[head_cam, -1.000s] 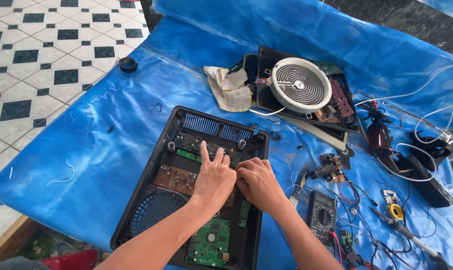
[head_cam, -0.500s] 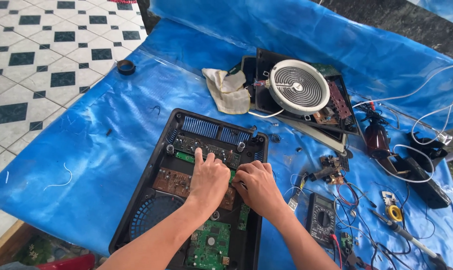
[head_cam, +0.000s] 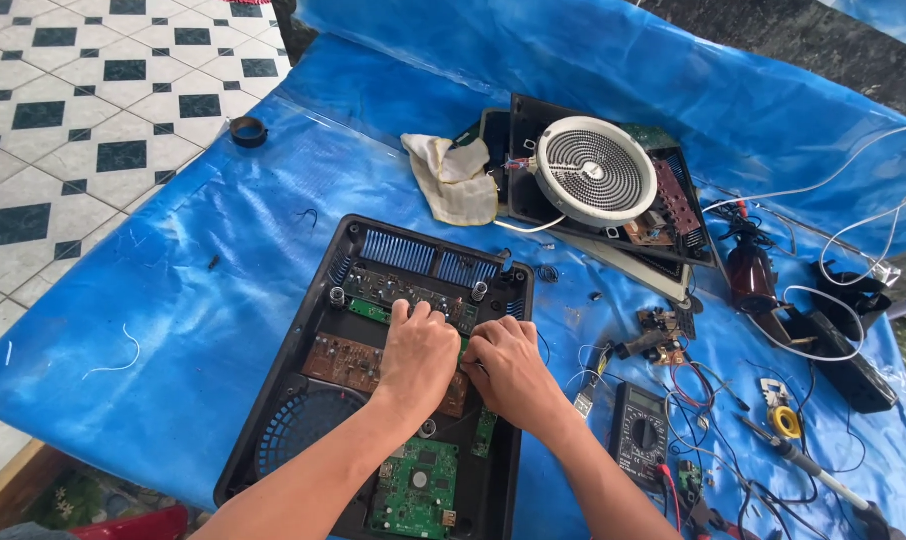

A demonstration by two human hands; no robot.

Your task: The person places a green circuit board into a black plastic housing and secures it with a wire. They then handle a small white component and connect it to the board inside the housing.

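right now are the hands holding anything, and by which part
It cannot be told: the left hand and right hand press on circuit boards inside the open black plastic casing, fingertips hidden.

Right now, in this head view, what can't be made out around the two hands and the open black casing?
- Left hand and right hand: fingertips curl down onto the circuit boards; whether either grip holds anything is hidden.
- Board area beneath both hands: covered by them.
- Black casing: near end cut off by the bottom edge.
- Green circuit board: components too small to identify.
- Multimeter: dial setting too small to read.
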